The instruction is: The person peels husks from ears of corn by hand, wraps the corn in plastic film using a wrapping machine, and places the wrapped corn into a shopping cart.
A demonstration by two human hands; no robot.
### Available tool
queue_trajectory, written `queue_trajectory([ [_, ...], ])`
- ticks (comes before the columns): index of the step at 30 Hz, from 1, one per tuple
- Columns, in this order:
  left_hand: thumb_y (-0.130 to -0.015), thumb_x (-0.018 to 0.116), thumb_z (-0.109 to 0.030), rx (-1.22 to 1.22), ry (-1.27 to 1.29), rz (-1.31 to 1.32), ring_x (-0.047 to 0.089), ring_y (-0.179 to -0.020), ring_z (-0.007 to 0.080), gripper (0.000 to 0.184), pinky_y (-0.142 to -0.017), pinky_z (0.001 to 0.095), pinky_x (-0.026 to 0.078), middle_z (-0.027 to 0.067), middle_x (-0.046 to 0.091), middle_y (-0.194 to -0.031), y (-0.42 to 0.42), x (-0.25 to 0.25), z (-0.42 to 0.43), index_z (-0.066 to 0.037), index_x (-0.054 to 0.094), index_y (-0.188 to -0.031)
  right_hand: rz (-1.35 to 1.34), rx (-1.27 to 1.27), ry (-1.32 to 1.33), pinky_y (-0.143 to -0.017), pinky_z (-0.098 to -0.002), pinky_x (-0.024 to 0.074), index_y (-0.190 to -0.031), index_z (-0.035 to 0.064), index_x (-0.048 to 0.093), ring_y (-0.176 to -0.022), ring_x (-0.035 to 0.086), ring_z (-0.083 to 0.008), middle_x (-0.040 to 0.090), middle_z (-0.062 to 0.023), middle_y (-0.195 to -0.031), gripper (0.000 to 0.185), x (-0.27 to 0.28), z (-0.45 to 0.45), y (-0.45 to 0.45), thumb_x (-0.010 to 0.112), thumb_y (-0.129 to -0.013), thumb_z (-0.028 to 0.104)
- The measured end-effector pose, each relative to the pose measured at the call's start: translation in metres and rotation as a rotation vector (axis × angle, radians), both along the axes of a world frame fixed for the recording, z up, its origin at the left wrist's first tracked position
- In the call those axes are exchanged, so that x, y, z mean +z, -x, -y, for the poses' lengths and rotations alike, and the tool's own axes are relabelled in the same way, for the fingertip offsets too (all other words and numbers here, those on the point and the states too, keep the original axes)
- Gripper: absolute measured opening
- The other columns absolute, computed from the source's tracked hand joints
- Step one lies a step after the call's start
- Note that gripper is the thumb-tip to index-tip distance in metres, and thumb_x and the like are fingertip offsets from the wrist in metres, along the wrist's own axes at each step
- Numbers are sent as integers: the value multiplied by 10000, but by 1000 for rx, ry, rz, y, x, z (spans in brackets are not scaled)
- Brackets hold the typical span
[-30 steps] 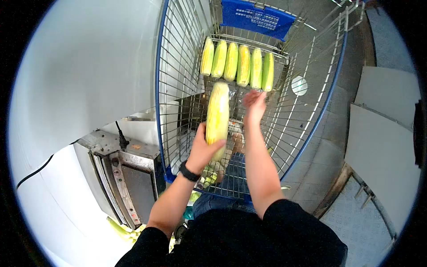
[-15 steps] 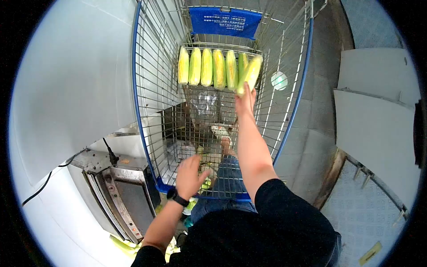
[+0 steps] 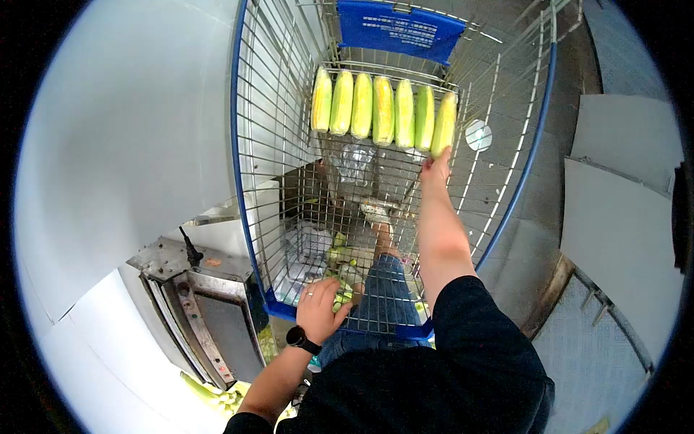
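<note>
Several wrapped corn cobs (image 3: pixel 383 112) lie side by side in a row at the far end of the wire shopping cart (image 3: pixel 536 145). My right hand (image 3: pixel 436 171) touches the lower end of the rightmost cob (image 3: pixel 444 124), its fingers closed at that tip. Near the cart's close edge is my left hand (image 3: pixel 319 307), with a ring and a dark watch at the wrist. It holds nothing, and its thumb stands apart from its fingers.
A blue sign panel (image 3: pixel 401 30) hangs at the cart's far end. At the left stands a metal machine (image 3: pixel 217 311) beneath a large white surface (image 3: pixel 137 108). Pale panels (image 3: pixel 614 217) are at the right, and more corn (image 3: pixel 217 396) shows low at the left.
The cob that my left hand held at first passed to my right hand and now lies at the right end of the row. My left hand has moved down to the cart's near edge.
</note>
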State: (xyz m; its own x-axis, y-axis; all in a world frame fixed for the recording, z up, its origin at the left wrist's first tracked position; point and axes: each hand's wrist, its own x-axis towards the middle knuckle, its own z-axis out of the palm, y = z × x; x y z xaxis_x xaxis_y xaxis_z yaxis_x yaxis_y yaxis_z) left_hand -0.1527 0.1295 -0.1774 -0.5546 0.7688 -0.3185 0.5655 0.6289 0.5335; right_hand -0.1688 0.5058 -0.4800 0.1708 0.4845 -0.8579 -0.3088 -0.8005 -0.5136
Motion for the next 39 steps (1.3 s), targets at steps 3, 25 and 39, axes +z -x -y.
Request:
queue_trajectory([
  [3,-768,761,-237,-1,-15,45,573,-1074,361,476,-914,455,460,148,611,-1177,0,0,-2,-34,584,-1161,39,-87,-41,-634,-287,462,-999,60,595,-731,561,-153,628,-46,-906,454,-3,8,18,676,-902,496],
  [25,-857,686,-190,563,-434,-317,592,-1069,347,409,-894,427,498,157,608,-1146,-64,157,167,-26,560,-1209,-206,1100,-508,-565,-319,400,-1417,126,309,-698,457,-151,543,-73,-974,500,223,242,-8,567,-1004,235],
  [39,-808,728,-519,1759,449,-492,455,-1270,408,691,-991,491,446,220,430,-1406,-172,185,568,-18,552,-1249,-819,2039,-467,-558,-224,385,-1149,48,546,-646,459,-73,524,-5,-781,184,410,555,-152,547,-1000,156],
])
